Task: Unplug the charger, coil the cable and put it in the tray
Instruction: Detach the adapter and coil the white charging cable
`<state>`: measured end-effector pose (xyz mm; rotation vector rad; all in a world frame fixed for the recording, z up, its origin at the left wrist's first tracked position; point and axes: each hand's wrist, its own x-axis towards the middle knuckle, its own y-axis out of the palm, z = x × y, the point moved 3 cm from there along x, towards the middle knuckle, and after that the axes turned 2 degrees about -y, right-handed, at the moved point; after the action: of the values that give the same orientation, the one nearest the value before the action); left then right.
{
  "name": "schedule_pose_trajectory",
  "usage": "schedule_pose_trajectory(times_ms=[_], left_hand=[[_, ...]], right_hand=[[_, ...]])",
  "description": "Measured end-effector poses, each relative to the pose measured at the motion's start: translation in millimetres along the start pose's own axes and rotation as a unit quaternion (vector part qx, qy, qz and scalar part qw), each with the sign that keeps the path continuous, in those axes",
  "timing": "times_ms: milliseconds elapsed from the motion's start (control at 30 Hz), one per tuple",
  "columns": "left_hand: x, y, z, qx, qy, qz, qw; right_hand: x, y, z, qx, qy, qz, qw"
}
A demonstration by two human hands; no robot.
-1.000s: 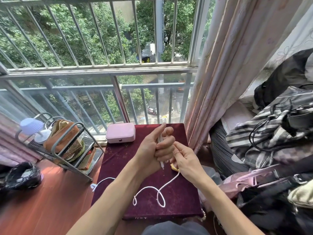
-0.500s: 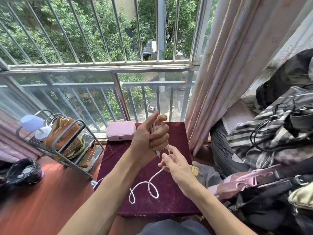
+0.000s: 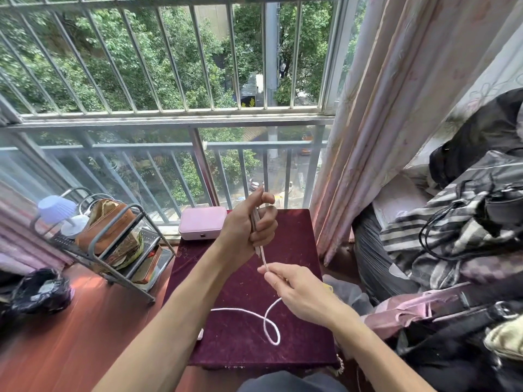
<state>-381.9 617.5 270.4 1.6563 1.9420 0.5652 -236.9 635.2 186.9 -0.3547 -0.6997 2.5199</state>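
My left hand (image 3: 249, 227) is raised above the small table covered in dark red velvet cloth (image 3: 294, 241), fingers curled shut around a few gathered strands of the thin white charging cable (image 3: 264, 316), thumb pointing up. The strands poke out below my fist. My right hand (image 3: 300, 295) sits lower and nearer to me, pinching the same cable between thumb and forefinger just below the left fist. From there the cable drops to the cloth, makes one small loop and runs left behind my left forearm; its far end is hidden, though a pale bit by the table's left edge may be the plug. A pink rectangular plastic box (image 3: 203, 222) rests at the table's far edge, beside a grey metal wire rack (image 3: 113, 244).
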Motion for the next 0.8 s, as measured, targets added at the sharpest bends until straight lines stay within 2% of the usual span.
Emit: schedule_pose_trajectory(times_ms=[133, 300, 433, 600, 700, 800], left_hand=[[5.6, -19.2, 8.3, 0.059, -0.001, -0.066, 0.996], [6.2, -26.1, 22.7, 0.118, -0.036, -0.072, 0.990], [1.3, -16.2, 28.0, 0.161, -0.059, -0.047, 0.984], [-10.3, 9.7, 31.4, 0.234, -0.093, 0.053, 0.966], [-13.1, 21.2, 35.8, 0.207, -0.116, 0.073, 0.969], [-14.7, 32.2, 38.7, 0.094, -0.147, 0.104, 0.979]], right_hand=[[-15.8, -20.2, 26.7, -0.139, -0.058, -0.005, 0.989], [-20.0, -52.5, 61.8, -0.219, -0.117, 0.005, 0.969], [-16.7, -87.6, 84.7, -0.216, -0.166, 0.000, 0.962], [-0.5, -125.0, 97.9, -0.209, -0.204, -0.023, 0.956], [11.9, -141.3, 93.1, -0.171, -0.225, -0.047, 0.958], [27.0, -146.5, 75.9, -0.068, -0.204, -0.057, 0.975]])
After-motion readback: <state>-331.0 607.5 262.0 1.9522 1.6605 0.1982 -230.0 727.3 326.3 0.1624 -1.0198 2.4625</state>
